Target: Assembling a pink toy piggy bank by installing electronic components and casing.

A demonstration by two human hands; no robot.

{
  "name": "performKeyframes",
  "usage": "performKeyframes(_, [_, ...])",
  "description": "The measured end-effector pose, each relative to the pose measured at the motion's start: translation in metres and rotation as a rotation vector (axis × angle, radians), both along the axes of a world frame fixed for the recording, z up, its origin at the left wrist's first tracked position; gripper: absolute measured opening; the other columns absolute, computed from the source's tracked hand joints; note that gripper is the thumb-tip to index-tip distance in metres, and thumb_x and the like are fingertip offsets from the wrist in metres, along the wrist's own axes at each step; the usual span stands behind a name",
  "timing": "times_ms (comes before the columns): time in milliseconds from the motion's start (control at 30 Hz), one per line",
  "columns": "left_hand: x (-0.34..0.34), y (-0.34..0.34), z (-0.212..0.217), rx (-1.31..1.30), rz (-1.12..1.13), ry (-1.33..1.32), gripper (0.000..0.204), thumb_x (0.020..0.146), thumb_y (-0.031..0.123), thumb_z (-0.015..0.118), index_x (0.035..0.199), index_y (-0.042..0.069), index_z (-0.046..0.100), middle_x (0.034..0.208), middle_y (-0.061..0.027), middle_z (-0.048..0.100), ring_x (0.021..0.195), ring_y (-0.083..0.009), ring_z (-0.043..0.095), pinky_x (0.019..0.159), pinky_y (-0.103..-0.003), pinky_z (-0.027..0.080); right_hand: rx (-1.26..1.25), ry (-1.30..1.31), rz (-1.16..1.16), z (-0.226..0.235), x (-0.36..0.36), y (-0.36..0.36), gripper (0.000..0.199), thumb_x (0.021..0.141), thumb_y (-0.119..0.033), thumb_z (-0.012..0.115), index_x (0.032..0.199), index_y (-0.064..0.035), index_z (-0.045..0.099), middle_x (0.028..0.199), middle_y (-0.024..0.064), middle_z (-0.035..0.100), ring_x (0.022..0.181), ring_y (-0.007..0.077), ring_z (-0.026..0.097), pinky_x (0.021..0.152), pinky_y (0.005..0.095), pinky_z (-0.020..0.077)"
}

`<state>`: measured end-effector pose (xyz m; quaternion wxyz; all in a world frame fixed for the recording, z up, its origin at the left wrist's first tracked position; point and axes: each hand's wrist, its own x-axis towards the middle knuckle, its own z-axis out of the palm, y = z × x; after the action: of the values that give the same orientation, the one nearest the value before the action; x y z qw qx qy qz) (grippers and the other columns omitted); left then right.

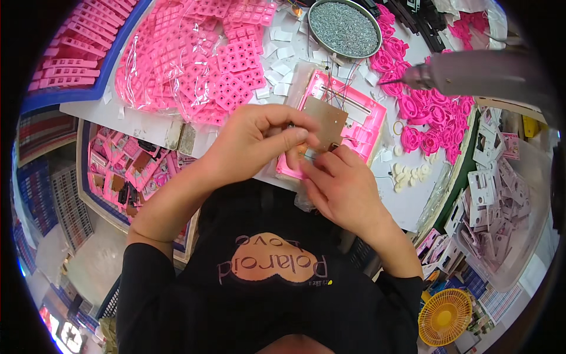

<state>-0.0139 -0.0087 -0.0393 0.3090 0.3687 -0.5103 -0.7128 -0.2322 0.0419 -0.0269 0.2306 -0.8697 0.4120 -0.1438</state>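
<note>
A pink plastic housing (378, 112) lies on the table in front of me, with a brown circuit board (324, 118) and thin wires (337, 88) on it. My left hand (256, 141) is over the housing's near left side, thumb and fingers brought together in a pinch. Whatever is between those fingertips is too small to make out. At the housing's near edge my right hand (345, 189) has its fingers closed close to the left fingertips. What they grip is hidden.
A grey electric screwdriver (466, 74) hangs at upper right, above pink rings (433, 112). A round tray of small screws (345, 29) stands at the back. Bagged pink button parts (171, 59) lie at left, white round pieces (411, 175) at right. A yellow basket (445, 317) sits lower right.
</note>
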Motion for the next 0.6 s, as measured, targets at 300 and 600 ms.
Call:
performKeyframes(300, [-0.015,0.025,0.026,0.568,-0.078,0.287,0.062,0.109,0.042,0.036,0.143,-0.008,0.045,0.138,-0.0191,0.056,0.128,-0.0273,0.057,0.108,-0.039,0.045,-0.324,-0.321,-0.233,0.016,-0.009,0.003,0.043,0.06,-0.008,0.084,0.099,-0.0059,0.069,0.092,0.0075,0.063,0.083,0.0292,0.058,0.069,0.0388,0.0488])
performKeyframes(600, [-0.014,0.022,0.027,0.14,-0.192,-0.111,0.039,0.102,0.033,0.055,0.125,0.003,0.065,0.113,-0.0116,0.07,0.105,-0.018,0.067,0.09,-0.037,0.052,-0.022,-0.404,-0.346,0.008,-0.02,0.005,0.028,0.078,-0.006,0.077,0.105,-0.0035,0.071,0.085,0.006,0.069,0.071,0.0187,0.064,0.062,0.0306,0.0491])
